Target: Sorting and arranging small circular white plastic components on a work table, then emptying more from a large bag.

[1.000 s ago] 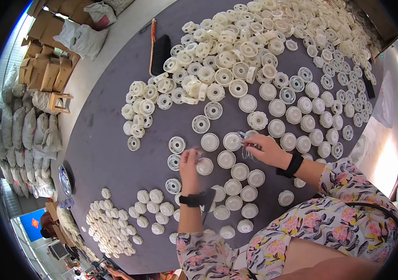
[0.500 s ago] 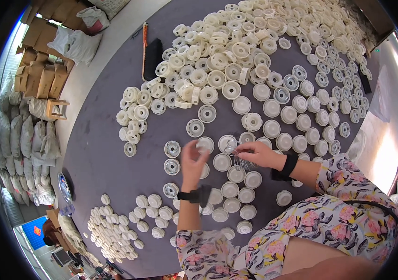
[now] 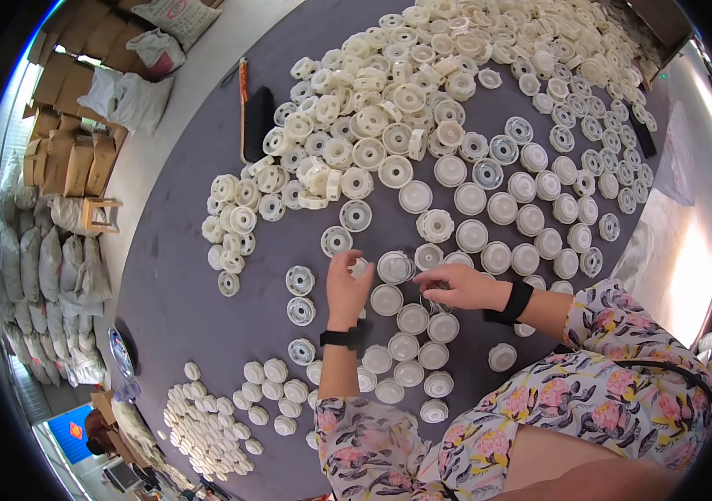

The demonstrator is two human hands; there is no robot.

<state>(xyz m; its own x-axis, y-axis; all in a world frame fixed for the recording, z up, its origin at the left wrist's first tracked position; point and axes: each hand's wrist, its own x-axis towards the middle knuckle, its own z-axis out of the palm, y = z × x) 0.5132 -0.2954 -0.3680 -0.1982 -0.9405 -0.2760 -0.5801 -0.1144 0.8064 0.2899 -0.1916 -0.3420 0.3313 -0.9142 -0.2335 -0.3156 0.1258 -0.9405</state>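
Note:
My left hand [image 3: 348, 292] is curved with thumb and fingers apart beside a white round plastic cap [image 3: 361, 268], partly hiding it; I see no firm grip. My right hand [image 3: 464, 288] is closed, fingers bent, on shiny thin metal coils that look like springs [image 3: 434, 306], mostly hidden under the palm. Just left of its fingertips, a blurred wire coil [image 3: 404, 265] shows over another white cap [image 3: 388, 269]. More white caps [image 3: 387, 299] lie in loose rows below and between the hands. Dark bands circle both wrists.
A large heap of cream plastic rings [image 3: 410, 98] covers the far side of the dark table [image 3: 181, 275]. Small white knobs [image 3: 206, 426] cluster at the lower left. Wheel-like parts with metal centres [image 3: 300, 281] lie left of my left hand. A black brush [image 3: 259, 121] rests at the far left.
The view has shifted slightly, moving most tabletop things left. The coil at my right fingertips now shows over the cap, with the fingertips just right of it. My left hand is less blurred.

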